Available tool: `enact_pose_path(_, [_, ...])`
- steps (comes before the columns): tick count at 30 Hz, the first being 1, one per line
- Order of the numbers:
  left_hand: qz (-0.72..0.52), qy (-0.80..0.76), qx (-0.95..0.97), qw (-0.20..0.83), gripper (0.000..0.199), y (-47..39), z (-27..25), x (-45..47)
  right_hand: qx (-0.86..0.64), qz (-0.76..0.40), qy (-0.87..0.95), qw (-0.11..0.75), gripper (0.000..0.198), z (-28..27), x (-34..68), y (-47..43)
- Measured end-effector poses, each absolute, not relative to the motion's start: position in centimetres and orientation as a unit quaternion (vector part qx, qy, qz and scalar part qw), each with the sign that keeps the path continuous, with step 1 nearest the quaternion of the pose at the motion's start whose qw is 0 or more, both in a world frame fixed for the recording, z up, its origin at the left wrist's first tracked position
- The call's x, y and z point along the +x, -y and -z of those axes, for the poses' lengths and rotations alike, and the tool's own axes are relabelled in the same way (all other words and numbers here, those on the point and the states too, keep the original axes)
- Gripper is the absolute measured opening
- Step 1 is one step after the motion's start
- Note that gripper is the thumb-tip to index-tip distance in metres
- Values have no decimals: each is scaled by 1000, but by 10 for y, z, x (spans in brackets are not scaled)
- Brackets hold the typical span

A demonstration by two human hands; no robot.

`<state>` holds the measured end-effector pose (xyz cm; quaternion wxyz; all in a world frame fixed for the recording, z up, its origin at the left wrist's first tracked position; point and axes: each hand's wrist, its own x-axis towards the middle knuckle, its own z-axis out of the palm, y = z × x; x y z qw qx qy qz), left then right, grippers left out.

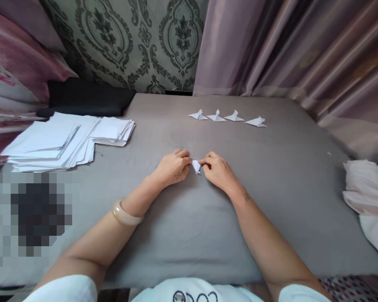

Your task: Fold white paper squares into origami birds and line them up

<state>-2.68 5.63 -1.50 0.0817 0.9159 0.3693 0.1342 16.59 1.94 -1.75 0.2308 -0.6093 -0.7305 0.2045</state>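
Observation:
A small folded white paper [196, 166] is held between my two hands, over the middle of the grey-covered table [189, 226]. My left hand [175, 167] pinches its left edge, fingers closed. On the opposite edge my right hand [216, 168] has thumb and forefinger closed on the paper, the other fingers curled. Part of the paper is hidden by the fingertips. Farther back stands a row of several folded paper birds [234, 116], white with pointed wings.
Stacks of white paper sheets [50, 142] lie at the left, with smaller sheets [111, 130] beside them. Behind these is a black folded cloth or bag [88, 98]. A white cloth bundle [363, 180] rests at the right edge. Curtains hang around the back; a patch at left is blurred.

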Motion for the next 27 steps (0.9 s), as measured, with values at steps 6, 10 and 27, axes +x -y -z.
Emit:
enact_pose_path(6, [-182, -344, 913, 121, 27, -62, 20, -28, -592, -177, 752, 228, 24, 20, 168, -19])
enact_pose_path(10, [-191, -322, 918, 134, 28, -66, 24, -29, -582, -172, 763, 223, 25, 24, 170, -24])
enact_pose_path(27, [-353, -402, 735, 416, 17, -73, 28, -19, -570, -318, 626, 427, 40, 46, 165, -41])
